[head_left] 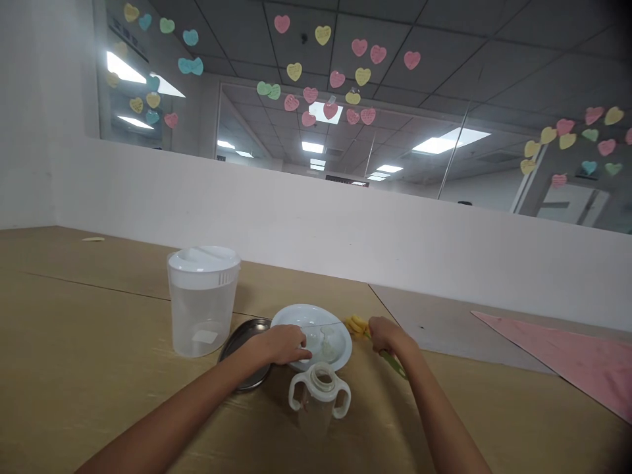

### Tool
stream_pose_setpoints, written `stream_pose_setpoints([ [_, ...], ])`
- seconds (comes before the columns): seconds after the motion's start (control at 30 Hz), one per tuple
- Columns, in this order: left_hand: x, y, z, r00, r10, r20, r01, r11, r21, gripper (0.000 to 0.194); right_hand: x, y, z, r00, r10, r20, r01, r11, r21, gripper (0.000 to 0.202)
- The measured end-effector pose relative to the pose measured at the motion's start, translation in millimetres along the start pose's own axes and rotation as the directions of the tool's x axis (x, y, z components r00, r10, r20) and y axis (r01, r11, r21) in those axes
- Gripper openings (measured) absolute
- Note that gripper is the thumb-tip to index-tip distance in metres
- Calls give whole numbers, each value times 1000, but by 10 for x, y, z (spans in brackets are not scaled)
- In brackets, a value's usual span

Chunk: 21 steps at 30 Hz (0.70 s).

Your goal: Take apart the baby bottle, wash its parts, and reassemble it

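Note:
My right hand (390,334) is closed around the green handle of a brush (356,324) with a yellow, sponge-like head, held just right of a white bowl (340,352). A thin pale line runs from the yellow head across the bowl towards my left hand (286,343). The fingers of that hand are curled together over the bowl's left side; what they hold is too small to make out. Small clear pieces (326,347) lie in the bowl. In front of it stands a clear bottle (316,411) with a white two-handled collar and an uncovered mouth.
A translucent lidded pitcher (202,316) stands at the left. Beside it, a round metal tray (236,341) lies partly under my left forearm. Pink cloth (567,349) covers the table at the right. A white wall (320,217) with glass above borders the back.

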<state>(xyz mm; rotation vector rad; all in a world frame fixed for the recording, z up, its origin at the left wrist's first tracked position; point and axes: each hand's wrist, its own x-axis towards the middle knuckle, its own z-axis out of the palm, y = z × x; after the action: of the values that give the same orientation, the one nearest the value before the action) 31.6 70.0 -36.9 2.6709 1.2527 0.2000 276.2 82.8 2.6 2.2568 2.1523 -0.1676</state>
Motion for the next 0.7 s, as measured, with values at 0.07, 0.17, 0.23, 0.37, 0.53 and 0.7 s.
stream_pose_setpoints([
  [0.07,-5,4,-7,1000,-9,15,9,1000,-4,34,-34,1,-65,999,32,16,-31,999,-36,23],
  [0.17,-15,8,-21,999,-1,38,2,1000,-18,33,-83,-19,-139,999,44,8,-44,998,-52,24],
  [0.23,-24,14,-33,999,15,50,-13,1000,-27,31,-117,-44,-171,999,41,-1,-41,998,-52,24],
  [0.37,-37,22,-51,997,52,53,-50,998,-29,26,-182,-105,-211,999,32,-3,-32,998,-46,24],
  [0.53,-8,-8,-30,996,63,60,-63,998,-9,21,-233,-141,-243,1000,22,0,-21,999,-28,21],
  [0.7,19,-33,-3,998,60,21,-61,998,6,20,-240,-130,-251,1000,24,2,-24,1000,-5,21],
])
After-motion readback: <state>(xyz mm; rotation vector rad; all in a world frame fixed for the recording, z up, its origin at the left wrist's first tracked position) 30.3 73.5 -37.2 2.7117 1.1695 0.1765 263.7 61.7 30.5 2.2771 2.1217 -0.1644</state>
